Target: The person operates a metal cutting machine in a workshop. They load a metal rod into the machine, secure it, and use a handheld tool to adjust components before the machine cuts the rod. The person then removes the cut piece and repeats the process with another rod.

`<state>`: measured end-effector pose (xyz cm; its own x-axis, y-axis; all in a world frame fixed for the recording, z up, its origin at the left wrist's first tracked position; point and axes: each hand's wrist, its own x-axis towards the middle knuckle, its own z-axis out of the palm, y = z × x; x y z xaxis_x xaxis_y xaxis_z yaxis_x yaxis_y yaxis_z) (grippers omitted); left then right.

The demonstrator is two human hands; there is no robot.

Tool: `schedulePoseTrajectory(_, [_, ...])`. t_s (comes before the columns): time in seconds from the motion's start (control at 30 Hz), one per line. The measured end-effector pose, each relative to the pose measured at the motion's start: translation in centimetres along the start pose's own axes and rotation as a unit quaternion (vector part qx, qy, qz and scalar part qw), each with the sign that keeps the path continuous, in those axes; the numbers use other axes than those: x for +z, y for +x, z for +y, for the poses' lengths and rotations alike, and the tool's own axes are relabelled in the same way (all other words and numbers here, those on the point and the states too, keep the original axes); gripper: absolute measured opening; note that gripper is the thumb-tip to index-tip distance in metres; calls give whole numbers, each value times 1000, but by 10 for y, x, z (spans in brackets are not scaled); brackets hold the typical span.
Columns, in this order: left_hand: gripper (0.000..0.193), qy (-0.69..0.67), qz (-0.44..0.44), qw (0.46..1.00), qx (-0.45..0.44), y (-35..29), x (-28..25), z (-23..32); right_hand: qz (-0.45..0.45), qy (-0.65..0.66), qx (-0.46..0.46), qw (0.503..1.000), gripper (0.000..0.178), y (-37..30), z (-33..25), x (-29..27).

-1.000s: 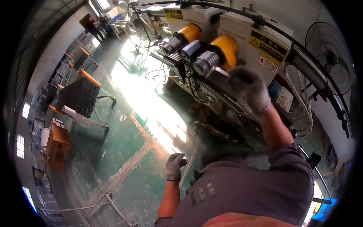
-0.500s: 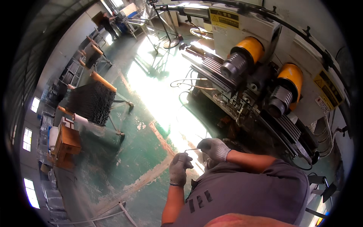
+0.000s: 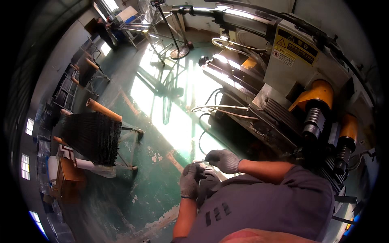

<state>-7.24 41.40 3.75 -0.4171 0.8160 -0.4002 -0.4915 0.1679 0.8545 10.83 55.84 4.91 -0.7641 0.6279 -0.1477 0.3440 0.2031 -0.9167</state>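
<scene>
Both of my hands wear grey knitted gloves and are close together in front of my body. My right hand (image 3: pixel 223 160) is closed on one end of a thin metal rod (image 3: pixel 201 162). The rod points left toward my left hand (image 3: pixel 189 182), whose fingers are curled at its other end. Its tips are partly hidden by the gloves, so its exact kind does not show. Beyond my right hand stands a large machine with orange-covered motors (image 3: pixel 322 95) above dark slide rails.
A hose and cables (image 3: pixel 221 108) hang off the machine's near side. To the left, a rack (image 3: pixel 131 141) with orange rollers carries a bundle of black strips. Beside it sits a brown box (image 3: pixel 71 178). A pole stand (image 3: pixel 179 52) and a person (image 3: pixel 106 34) are farther back.
The white housing with its orange-covered motors has shifted right along the machine, baring more of the rails. My view has turned slightly. The rod stays between my hands, which are slightly closer together.
</scene>
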Motion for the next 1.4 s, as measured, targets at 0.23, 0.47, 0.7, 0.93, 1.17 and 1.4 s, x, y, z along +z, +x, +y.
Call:
schedulePoseTrajectory(0.23, [33, 149, -101, 983, 29, 190, -29, 108, 110, 35, 70, 991, 25, 164, -37, -15])
schedulePoseTrajectory(0.47, [35, 219, -259, 941, 6, 357, -6, 217, 215, 55, 122, 967, 29, 295, -72, -66])
schedulePoseTrajectory(0.7, [42, 183, -248, 948, -79, 532, -16, 268, 334, 109, 104, 930, 28, 446, -52, -133])
schedulePoseTrajectory(0.93, [20, 172, -262, 949, -22, 710, 17, 391, 491, 127, 27, 861, 24, 592, -82, -243])
schedulePoseTrajectory(1.17, [25, 87, -399, 909, -84, 887, 89, 453, 618, -2, -2, 786, 25, 653, -136, -337])
schedulePoseTrajectory(1.4, [50, 25, -536, 799, -273, 1044, 225, 486, 696, -102, 90, 705, 29, 691, -186, -362])
